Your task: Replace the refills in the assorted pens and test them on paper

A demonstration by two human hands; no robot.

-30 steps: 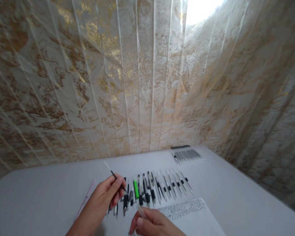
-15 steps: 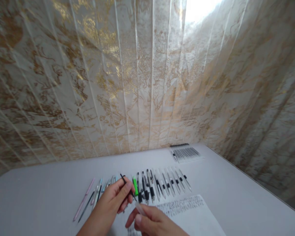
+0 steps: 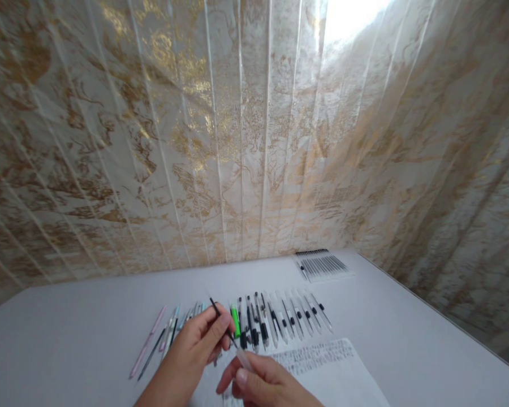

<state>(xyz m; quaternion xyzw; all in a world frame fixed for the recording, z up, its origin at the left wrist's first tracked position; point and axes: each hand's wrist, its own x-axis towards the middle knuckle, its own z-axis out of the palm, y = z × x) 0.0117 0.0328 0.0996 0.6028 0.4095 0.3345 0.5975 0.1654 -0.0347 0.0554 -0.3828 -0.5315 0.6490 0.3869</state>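
My left hand [image 3: 193, 350] pinches a thin black pen refill [image 3: 221, 321] between thumb and forefinger, its tip slanting down to the right. My right hand [image 3: 265, 384] is closed round a clear pen barrel [image 3: 243, 358] just below that tip; the two parts meet or nearly meet. Behind my hands a row of pens [image 3: 280, 322] lies side by side on the white table [image 3: 385, 328], one of them green [image 3: 235, 320]. Pastel pens [image 3: 161, 339] lie to the left of my left hand.
A sheet of paper with printed text [image 3: 322, 367] lies to the right of my right hand. A clear packet of black refills [image 3: 322, 264] sits at the far edge by a gold-patterned curtain [image 3: 237, 141]. The table's right edge runs diagonally.
My left hand moved right and nearer to my right hand, bringing the refill's tip down to the clear barrel. The pastel pens at the left came into view.
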